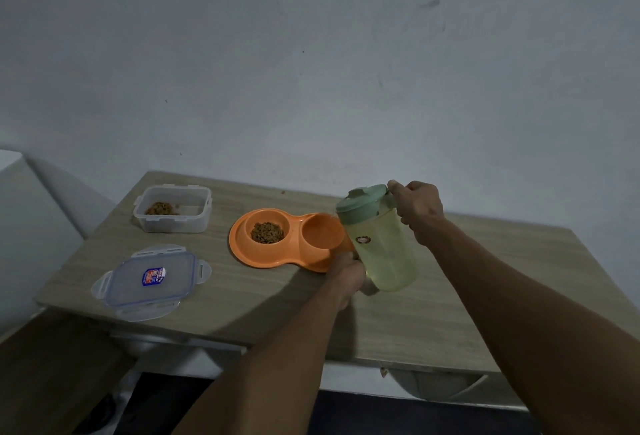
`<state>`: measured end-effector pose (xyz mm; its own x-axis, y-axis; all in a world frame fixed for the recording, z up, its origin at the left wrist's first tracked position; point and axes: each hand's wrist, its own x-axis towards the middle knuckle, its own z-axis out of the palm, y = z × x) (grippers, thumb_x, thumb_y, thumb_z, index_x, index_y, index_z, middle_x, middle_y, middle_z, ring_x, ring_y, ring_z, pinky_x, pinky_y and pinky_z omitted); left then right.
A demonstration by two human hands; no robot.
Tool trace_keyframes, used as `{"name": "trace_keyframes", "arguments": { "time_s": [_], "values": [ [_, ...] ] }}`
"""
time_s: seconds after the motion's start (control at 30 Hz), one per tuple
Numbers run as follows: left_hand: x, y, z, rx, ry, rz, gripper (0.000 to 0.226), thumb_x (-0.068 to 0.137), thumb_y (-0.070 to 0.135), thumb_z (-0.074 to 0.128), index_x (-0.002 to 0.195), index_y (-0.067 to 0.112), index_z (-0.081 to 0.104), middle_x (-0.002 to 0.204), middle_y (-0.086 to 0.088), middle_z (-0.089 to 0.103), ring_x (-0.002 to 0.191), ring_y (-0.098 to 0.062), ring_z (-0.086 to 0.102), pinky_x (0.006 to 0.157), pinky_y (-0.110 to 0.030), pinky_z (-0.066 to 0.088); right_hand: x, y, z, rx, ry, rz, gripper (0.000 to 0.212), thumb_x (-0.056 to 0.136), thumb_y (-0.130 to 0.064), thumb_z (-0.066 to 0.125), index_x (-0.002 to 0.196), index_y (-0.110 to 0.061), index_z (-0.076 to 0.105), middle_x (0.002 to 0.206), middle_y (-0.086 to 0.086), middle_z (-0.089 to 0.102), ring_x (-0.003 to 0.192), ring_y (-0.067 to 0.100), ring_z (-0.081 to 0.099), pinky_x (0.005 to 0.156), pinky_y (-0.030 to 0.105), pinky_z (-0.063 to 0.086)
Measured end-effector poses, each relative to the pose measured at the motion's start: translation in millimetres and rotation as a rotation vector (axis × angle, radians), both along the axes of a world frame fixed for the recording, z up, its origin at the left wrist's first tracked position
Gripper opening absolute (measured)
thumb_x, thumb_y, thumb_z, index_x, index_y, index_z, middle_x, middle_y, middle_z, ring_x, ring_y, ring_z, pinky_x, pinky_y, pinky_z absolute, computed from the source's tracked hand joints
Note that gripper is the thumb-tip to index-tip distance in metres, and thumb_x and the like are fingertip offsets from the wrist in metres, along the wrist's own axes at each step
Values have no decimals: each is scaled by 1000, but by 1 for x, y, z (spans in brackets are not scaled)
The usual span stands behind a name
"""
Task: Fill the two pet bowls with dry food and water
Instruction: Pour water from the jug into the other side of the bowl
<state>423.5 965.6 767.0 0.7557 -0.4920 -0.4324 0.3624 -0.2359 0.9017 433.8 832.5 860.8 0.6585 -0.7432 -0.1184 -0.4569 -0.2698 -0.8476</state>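
Note:
An orange double pet bowl (263, 258) lies on the wooden table (242, 296). Its left cup holds brown dry food (267, 232); its right cup (320, 233) looks bare inside. A pale green pitcher (384, 247) with a green lid (362, 199) is tilted leftward over the right cup's edge. My right hand (419, 206) grips the pitcher at its handle side near the top. My left hand (346, 273) holds the pitcher's lower part from below. No stream of water shows.
A clear plastic food box (173, 223) with a little kibble stands at the back left. Its clear blue-rimmed lid (152, 282) lies near the front left table edge. A grey wall rises right behind the table.

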Motion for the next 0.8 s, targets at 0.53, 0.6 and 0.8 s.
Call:
{"name": "trace_keyframes", "arguments": {
  "time_s": [0.53, 0.6, 0.8],
  "values": [
    [25, -21, -14, 77, -60, 0, 28, 89, 13, 44, 106, 20, 65, 109, -4, 70, 97, -23, 64, 79, -34, 51, -45, -18, -31, 578, -373, -496, 28, 88, -34, 59, 74, -10, 56, 66, 8, 56, 50, 18, 45, 47, 30, 35],
    [24, -26, -13, 93, -84, -8, 23, 90, 11, 42, 96, 20, 63, 104, -6, 69, 89, -23, 61, 75, -34, 48, -51, -22, -36, 593, -400, -536, 27, 88, -33, 58, 75, -9, 56, 69, 8, 56, 51, 17, 46, 47, 29, 35],
    [12, -49, -12, 85, -89, -60, 25, 92, 19, 48, 111, 20, 64, 110, -8, 71, 96, -26, 65, 77, -35, 51, -65, -40, -45, 608, -455, -605, 26, 89, -31, 58, 75, -9, 56, 71, 6, 55, 53, 17, 47, 46, 29, 36]
  ]
}}
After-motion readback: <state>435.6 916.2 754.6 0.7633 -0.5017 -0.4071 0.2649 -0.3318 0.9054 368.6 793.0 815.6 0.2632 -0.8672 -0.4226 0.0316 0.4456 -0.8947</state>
